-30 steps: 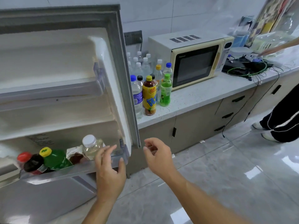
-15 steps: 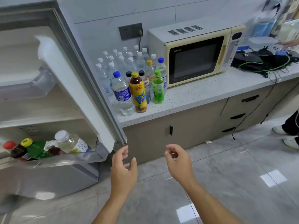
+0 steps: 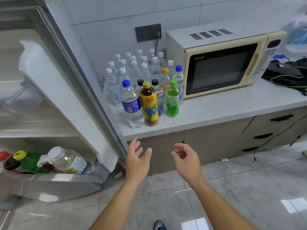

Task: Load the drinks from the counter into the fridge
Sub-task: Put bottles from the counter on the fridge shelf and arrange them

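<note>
The fridge door (image 3: 69, 90) stands open at the left. Its bottom shelf (image 3: 54, 177) holds a pale tea bottle with a white cap (image 3: 66, 160), a green bottle with a yellow cap (image 3: 28, 161) and a dark red-capped bottle (image 3: 6, 161). On the speckled counter (image 3: 216, 110) stand a yellow lemon-tea bottle (image 3: 148, 105), a blue-capped water bottle (image 3: 130, 103), a green bottle (image 3: 172, 100) and several clear water bottles (image 3: 132, 68) behind. My left hand (image 3: 137, 160) and my right hand (image 3: 186, 161) hover empty below the counter edge, fingers apart.
A cream microwave (image 3: 221, 63) sits on the counter right of the bottles, with black gear and green cables (image 3: 289, 75) further right. A wall socket (image 3: 147, 32) is above the bottles. Cabinet drawers (image 3: 274, 130) lie below; the grey tiled floor (image 3: 232, 196) spreads underfoot.
My left hand has left the door shelf and both hands have risen toward the counter. The view has swung right, so the bottles on the counter now sit in the middle.
</note>
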